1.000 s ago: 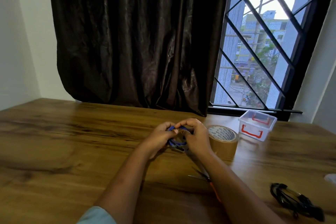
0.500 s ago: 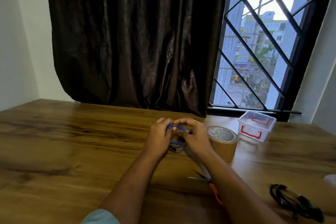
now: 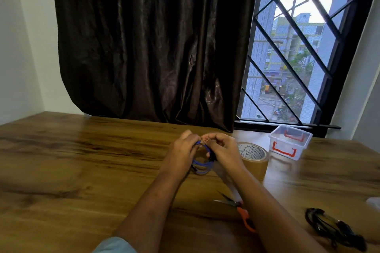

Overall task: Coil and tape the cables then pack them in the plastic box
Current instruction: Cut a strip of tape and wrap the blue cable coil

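Observation:
A coiled blue cable (image 3: 200, 165) with black plug ends is held upright over the wooden table between both hands. My left hand (image 3: 181, 155) grips the coil's left side. My right hand (image 3: 223, 150) pinches the coil's top, where a small brown piece of tape (image 3: 204, 140) shows at my fingertips. A roll of brown tape (image 3: 255, 157) lies just right of my right hand. The clear plastic box (image 3: 290, 145) with red handles stands open further right, near the window. A coiled black cable (image 3: 333, 228) lies at the near right.
Orange-handled scissors (image 3: 240, 210) lie on the wooden table (image 3: 82, 170) under my right forearm. A dark curtain and a barred window stand behind the table's far edge. Something white shows at the right edge (image 3: 374, 202).
Both hands have lifted the blue coil slightly and turned it more upright. My right fingers have shifted to the coil's top, where the tape piece now shows.

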A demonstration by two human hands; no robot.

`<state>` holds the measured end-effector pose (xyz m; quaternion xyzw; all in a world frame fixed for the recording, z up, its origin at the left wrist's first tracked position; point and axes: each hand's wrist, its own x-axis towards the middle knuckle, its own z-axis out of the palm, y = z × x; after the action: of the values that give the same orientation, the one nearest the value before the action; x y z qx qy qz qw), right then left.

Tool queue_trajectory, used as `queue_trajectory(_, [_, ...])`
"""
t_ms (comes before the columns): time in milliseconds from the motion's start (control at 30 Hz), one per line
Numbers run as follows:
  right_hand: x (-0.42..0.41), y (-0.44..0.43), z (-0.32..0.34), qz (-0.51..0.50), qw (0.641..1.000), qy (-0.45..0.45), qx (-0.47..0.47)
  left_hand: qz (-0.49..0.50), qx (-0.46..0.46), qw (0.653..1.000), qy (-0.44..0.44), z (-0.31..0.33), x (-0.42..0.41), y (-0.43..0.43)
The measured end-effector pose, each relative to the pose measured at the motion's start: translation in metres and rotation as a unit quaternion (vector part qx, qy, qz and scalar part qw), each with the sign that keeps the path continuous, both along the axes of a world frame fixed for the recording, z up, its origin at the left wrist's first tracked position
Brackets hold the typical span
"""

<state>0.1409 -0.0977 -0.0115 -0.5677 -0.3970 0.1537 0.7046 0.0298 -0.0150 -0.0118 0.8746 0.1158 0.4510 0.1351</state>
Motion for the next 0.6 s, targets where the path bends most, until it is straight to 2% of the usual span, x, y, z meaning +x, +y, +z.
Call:
queue_trajectory(167, [0.0030, -0.0015, 0.0000, 0.003, 1.000, -0.010, -0.024, -0.004, -0.002, 1.000, 0.002, 0.0041, -0.0027, -0.0030])
queue_trajectory(300, [-0.0001, -0.0026, -0.0005, 0.034, 0.999, 0.033, -0.006, 0.006, -0.020, 1.000, 0.009, 0.0046, -0.0024, -0.0022])
queue_trajectory(433, [0.0002, -0.0064, 0.0011, 0.043, 0.999, 0.012, -0.027, 0.005, -0.022, 1.000, 0.011, 0.0050, -0.0018, -0.0024])
queue_trajectory(600, [-0.0001, -0.0072, 0.0042, 0.052, 0.995, 0.068, -0.041, 0.017, -0.020, 1.000, 0.005, 0.0043, -0.0019, -0.0025])
